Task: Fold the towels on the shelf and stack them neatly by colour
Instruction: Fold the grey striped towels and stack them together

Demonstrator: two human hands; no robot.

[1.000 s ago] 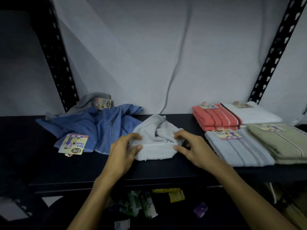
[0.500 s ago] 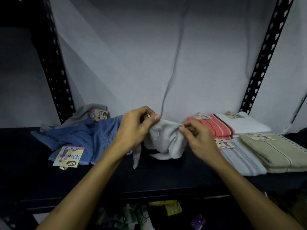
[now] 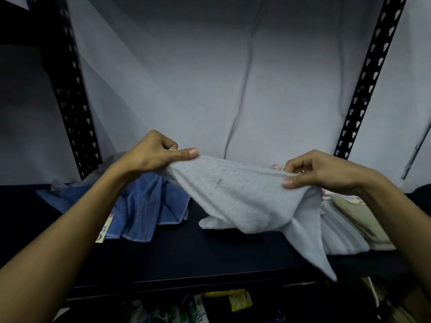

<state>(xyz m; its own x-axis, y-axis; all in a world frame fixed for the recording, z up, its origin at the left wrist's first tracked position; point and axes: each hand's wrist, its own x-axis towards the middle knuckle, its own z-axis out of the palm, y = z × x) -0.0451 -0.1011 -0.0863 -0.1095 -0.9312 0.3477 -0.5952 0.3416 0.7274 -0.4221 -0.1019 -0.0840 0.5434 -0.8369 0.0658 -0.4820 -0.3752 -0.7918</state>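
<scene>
The pale grey terry towel (image 3: 242, 197) hangs stretched above the black shelf board (image 3: 186, 257), its long axis running from 9 to 3 o'clock. The left hand (image 3: 151, 155) pinches its upper edge at 9 o'clock; the right hand (image 3: 326, 171) pinches it at 3 o'clock. One corner trails toward 5 o'clock, the sagging belly touching the shelf. At 8 o'clock lies a crumpled blue towel (image 3: 142, 206); at 4 o'clock, folded striped grey (image 3: 342, 231) and beige towels (image 3: 349, 210).

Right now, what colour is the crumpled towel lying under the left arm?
Blue towel, plain with faint ribbed lines; the head view shows it.
</scene>
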